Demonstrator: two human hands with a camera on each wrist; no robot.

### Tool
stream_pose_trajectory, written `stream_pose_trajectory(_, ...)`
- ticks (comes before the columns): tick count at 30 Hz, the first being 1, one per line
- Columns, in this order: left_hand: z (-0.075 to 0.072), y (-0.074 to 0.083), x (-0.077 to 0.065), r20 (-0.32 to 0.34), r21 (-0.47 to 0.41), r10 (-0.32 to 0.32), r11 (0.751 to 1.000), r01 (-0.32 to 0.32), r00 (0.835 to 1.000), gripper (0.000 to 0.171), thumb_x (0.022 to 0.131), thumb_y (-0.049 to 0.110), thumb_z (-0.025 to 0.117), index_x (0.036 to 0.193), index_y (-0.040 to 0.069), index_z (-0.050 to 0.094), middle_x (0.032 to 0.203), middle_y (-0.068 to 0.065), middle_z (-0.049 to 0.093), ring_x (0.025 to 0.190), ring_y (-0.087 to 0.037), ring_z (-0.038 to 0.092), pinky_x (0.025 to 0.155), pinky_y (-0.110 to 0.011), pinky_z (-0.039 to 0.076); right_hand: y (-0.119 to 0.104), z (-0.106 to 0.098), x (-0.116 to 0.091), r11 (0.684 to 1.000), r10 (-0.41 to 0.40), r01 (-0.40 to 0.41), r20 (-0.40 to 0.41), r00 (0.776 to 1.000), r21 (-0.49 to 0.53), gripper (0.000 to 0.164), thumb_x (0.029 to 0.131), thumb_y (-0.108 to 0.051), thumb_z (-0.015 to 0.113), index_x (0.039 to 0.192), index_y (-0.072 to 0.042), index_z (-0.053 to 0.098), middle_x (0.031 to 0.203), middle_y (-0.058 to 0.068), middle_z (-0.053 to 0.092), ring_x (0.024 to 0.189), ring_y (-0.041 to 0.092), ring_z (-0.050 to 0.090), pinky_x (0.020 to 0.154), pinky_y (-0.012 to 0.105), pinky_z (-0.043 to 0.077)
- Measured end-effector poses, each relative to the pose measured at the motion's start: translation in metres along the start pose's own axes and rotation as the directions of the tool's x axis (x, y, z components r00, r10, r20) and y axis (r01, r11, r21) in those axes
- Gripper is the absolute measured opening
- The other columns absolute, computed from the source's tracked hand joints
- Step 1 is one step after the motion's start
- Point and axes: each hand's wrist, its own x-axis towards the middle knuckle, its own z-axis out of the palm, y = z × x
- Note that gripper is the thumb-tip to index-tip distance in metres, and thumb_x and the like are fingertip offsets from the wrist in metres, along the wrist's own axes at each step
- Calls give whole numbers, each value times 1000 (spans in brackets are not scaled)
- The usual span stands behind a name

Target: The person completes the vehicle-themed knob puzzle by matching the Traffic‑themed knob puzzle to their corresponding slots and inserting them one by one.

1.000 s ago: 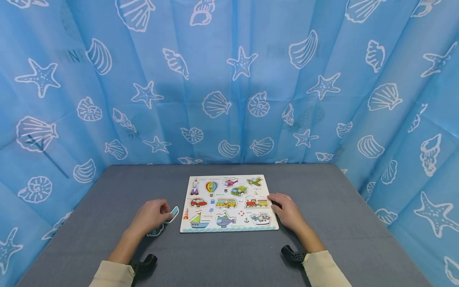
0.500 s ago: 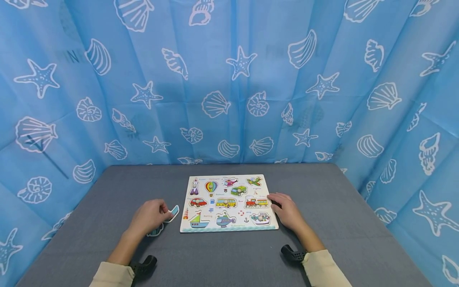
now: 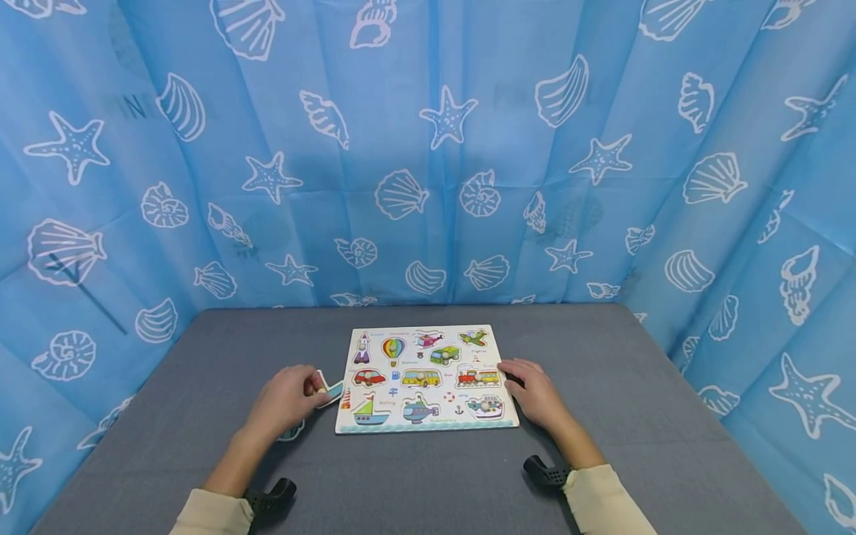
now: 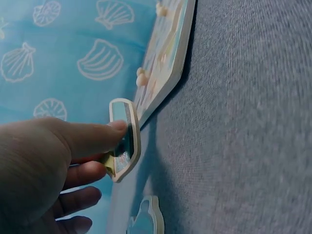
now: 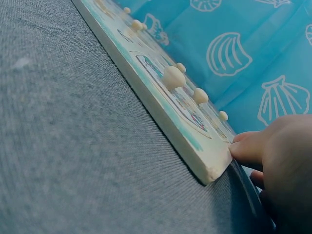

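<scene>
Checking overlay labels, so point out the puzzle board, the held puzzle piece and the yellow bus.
Puzzle board (image 3: 428,426): head view, lower border strip.
Held puzzle piece (image 4: 126,141): left wrist view, printed face.
Yellow bus (image 3: 421,380): head view, middle of its side.

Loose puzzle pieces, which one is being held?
The upper piece, pinched in the left hand and nearer the board; the lower piece lies on the table.

Booth-like space: seashell curtain (image 3: 401,96), grey table (image 3: 414,487)
</scene>
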Motion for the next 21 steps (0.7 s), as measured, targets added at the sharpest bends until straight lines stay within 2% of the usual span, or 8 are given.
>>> stream_pose_trajectory(4, 2, 5, 0, -16, -28, 23, 999, -23, 1000, 23, 77, 24, 83, 77, 18, 60, 73, 4, 50, 69, -14, 45, 61, -34, 36, -1, 0, 0, 1000, 1, 0, -8, 1000, 2, 35, 93, -2, 60, 127, 2, 61, 133, 22, 56, 131, 42, 40, 106, 57, 29)
stream_pose_trajectory(9, 8, 9, 1, -23, -67, 98, 993, -99, 995, 25, 76, 25, 83, 76, 20, 59, 73, 6, 49, 71, -14, 45, 63, -33, 36, -1, 0, -1, 1000, -17, 17, -21, 1000, -2, 34, 92, 0, 61, 126, 3, 62, 131, 22, 57, 129, 43, 41, 105, 58, 30)
stream_pose_trajectory(14, 15, 14, 1, -19, -75, 169, 983, -170, 985, 25, 75, 25, 84, 78, 21, 59, 75, 8, 49, 71, -12, 45, 63, -32, 37, -1, 0, -1, 1000, 0, 0, -6, 1000, -2, 35, 92, -1, 60, 127, 3, 61, 133, 21, 56, 130, 41, 40, 106, 57, 29)
stream_pose_trajectory(21, 23, 26, 2, -5, -73, 221, 973, -221, 975, 27, 74, 23, 85, 77, 20, 58, 73, 9, 49, 71, -10, 45, 64, -31, 39, 0, 1, 0, 1000, -4, 4, -7, 1000, -2, 36, 92, -2, 60, 127, 2, 61, 133, 21, 56, 130, 41, 41, 105, 57, 30)
